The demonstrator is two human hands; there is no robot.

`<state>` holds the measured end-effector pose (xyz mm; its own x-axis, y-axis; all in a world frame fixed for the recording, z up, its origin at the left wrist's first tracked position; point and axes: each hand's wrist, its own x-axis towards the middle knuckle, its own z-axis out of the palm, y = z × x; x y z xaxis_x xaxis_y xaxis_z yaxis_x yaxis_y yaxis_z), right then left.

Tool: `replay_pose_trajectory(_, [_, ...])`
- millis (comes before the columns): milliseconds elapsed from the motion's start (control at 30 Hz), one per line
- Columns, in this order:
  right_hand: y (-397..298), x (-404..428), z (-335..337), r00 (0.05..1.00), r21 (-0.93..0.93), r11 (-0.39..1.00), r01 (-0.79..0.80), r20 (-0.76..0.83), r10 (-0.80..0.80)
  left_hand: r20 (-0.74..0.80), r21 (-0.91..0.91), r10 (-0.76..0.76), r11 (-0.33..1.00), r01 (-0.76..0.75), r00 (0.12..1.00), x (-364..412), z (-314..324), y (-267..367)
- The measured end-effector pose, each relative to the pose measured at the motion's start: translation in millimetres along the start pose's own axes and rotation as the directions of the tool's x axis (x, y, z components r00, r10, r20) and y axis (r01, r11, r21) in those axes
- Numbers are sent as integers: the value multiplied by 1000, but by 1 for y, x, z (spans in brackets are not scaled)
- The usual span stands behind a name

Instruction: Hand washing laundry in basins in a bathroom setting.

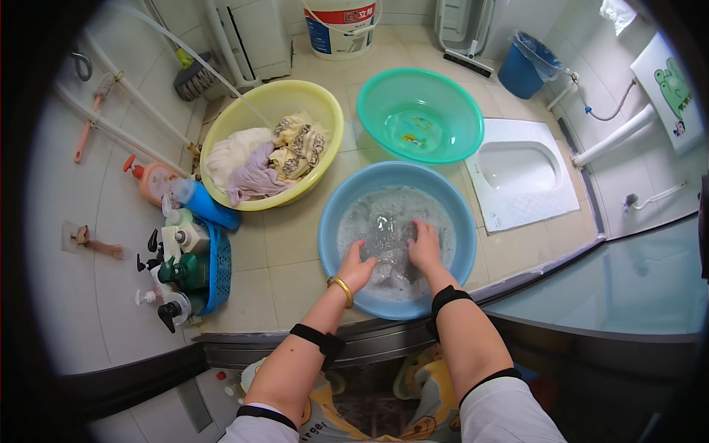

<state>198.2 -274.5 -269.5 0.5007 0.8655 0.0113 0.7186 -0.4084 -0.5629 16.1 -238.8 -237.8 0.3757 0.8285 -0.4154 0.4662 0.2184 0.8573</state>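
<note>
A blue plastic basin (pixel 328 243) of foamy, soapy water (pixel 376 205) sits on the tiles right before me. My left hand (pixel 357 268), with a gold bangle at the wrist, is over the water at the near left, thumb and fingers spread. Opposite it, my right hand (pixel 425 246) reaches in from the right with its fingers apart. Between them, a pale, shiny patch (pixel 390 271) shows at the surface; whether it is submerged cloth, plastic or suds is unclear. Neither hand visibly grips anything.
Left of centre, a yellow basin (pixel 327 105) holds laundry (pixel 255 166). A green basin (pixel 371 111) contains clear water. The squat toilet (pixel 518 166) lies to the right. Bottles crowd a blue basket (pixel 220 271) by the left wall. A raised door track (pixel 249 349) crosses before me.
</note>
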Motion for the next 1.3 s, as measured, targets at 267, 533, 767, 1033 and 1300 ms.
replay_pose_trajectory(267, [-3,8,-2,767,216,922,-321,630,119,16,14,23,1000,-24,1000,-7,5,9])
replay_pose_trajectory(533, [-67,29,-61,699,651,389,-652,715,-26,71,-490,-158,854,173,985,0,-4,17])
replay_pose_trajectory(767, [-108,18,-76,701,705,220,-674,705,-112,216,-896,-246,333,292,945,-4,-15,35])
replay_pose_trajectory(1033, [-140,-26,-40,960,453,856,248,5,-281,155,-940,-202,270,208,967,9,-13,16])
replay_pose_trajectory(1300, [-139,-32,-38,991,295,955,45,110,-81,243,-935,-183,218,281,953,4,5,20])
